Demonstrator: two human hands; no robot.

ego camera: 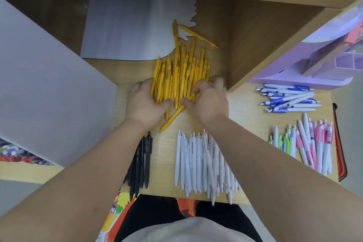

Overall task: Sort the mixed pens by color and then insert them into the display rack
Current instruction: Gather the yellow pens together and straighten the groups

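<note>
1. Both hands are squeezing the yellow pens (pixel 180 72) into a bundle in the middle of the table (pixel 251 124): left hand (pixel 144 102) curls round the left side, right hand (pixel 208 100) round the right.
2. One stray yellow pen (pixel 198 35) lies behind the bundle (apart from it).
3. Nearer the person: black pens (pixel 140 161) and white pens (pixel 198 161).
4. Off right: blue-and-white pens (pixel 288 98), pink-and-white pens (pixel 314 143), and a purple display rack (pixel 324 61).

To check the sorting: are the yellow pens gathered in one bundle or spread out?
Mostly gathered: left hand and right hand grip the yellow pens as one bundle; a few lie loose.
</note>
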